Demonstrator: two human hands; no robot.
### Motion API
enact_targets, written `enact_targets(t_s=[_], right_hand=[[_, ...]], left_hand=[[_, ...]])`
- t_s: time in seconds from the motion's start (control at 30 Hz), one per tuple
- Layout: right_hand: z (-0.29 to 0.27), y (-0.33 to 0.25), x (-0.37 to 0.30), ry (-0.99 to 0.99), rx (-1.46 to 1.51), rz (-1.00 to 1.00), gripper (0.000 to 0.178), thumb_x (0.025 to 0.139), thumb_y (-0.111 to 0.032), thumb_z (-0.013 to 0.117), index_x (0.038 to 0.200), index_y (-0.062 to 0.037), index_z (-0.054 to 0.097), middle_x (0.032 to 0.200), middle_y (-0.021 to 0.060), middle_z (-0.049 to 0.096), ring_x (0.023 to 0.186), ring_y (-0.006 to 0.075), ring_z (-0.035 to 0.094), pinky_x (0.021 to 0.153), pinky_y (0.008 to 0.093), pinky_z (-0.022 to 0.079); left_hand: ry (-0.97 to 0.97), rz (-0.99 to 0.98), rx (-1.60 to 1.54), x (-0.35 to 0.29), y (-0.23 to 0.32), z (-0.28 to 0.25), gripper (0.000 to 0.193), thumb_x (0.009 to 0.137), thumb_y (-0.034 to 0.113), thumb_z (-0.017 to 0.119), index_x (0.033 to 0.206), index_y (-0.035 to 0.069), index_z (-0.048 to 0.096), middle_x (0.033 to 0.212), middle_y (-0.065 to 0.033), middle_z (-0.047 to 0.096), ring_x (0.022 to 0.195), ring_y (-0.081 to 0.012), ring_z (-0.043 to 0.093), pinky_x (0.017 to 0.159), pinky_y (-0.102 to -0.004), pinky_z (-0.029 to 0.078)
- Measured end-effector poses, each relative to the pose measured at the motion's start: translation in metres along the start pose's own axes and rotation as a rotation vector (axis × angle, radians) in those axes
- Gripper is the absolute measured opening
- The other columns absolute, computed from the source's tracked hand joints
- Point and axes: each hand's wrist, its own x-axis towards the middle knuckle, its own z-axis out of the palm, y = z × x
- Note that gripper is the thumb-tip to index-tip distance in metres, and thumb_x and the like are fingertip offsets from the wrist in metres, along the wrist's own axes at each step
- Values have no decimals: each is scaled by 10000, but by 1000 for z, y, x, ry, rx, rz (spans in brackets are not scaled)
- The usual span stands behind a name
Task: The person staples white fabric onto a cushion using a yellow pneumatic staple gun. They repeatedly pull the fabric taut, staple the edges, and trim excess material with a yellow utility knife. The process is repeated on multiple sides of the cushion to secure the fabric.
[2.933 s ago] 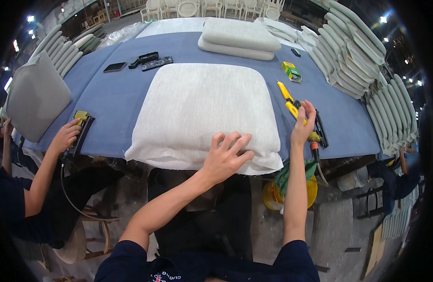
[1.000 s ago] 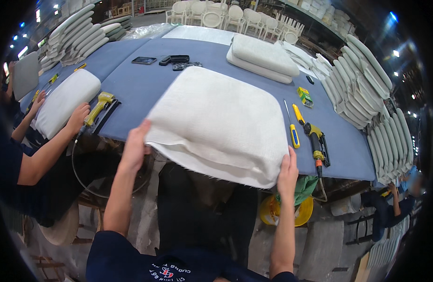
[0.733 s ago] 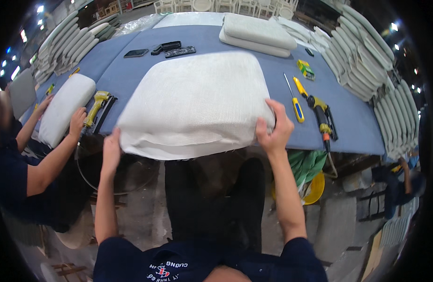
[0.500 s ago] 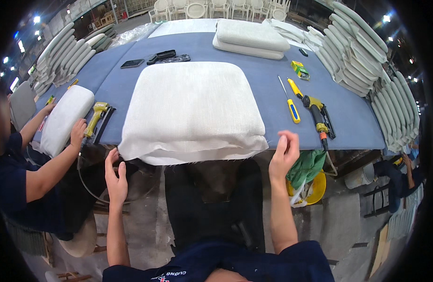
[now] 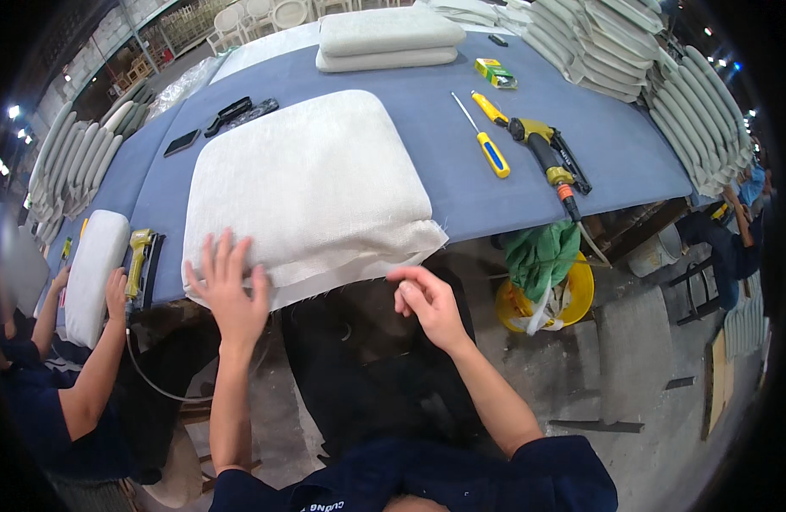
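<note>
A white fabric-covered seat cushion [image 5: 303, 171] lies on the blue table in front of me, its loose cloth hanging past the near edge. My left hand [image 5: 232, 294] is over the cushion's near left corner, fingers spread and apparently resting on the cloth. Just below the frayed cloth edge at the near right is my right hand [image 5: 431, 309]. Its index finger points left and the other fingers are curled in, with nothing visible in them. To the right lie a yellow-and-blue screwdriver [image 5: 493, 154], a yellow cutter [image 5: 490, 108] and a staple gun [image 5: 542, 154].
A co-worker at the left handles another pale cushion [image 5: 98, 277] beside a second staple gun [image 5: 139, 269]. Cushion stacks [image 5: 696, 119] rise at the right. A phone [image 5: 182, 142] and a small green-yellow box [image 5: 495, 73] lie farther back. A yellow bucket [image 5: 585, 294] stands below the table.
My left hand has come up onto the cushion's near left corner and spread its fingers. My right hand has moved left and down toward the cloth edge. The whole view has tilted and shifted.
</note>
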Motion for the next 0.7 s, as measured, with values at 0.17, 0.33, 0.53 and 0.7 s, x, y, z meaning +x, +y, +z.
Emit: enact_targets(t_s=[0.17,0.33,0.53,0.7], right_hand=[[12,-11,29,-108,273,332,404,1099,-276,531,1374,3,631,769,12,646,696,71,570,657,233,441],[3,8,24,178,434,152,372,1111,-251,524,1305,36,661,739,0,577,682,76,511,635,250,411],[-3,6,18,201,552,102,282,1107,-228,540,1263,-4,609,750,-11,520,663,69,452,612,248,375],[-4,11,26,200,467,119,217,1114,-276,530,1117,-60,549,707,-49,364,594,52,328,562,240,288]], left_hand=[[-158,256,-220,19,59,-14,653,822,187,796,1447,163,612,1652,-142,430,1555,-396,331,1275,-601,149],[-78,391,-302,37,74,18,762,723,80,851,1443,193,626,1638,-145,444,1523,-406,380,1216,-572,320],[73,447,-444,40,74,38,454,740,70,847,1172,165,743,1578,-118,531,1451,-409,482,1127,-534,422],[49,439,-376,51,79,16,286,729,135,880,979,145,741,1572,-108,539,1490,-407,432,1129,-534,415]])
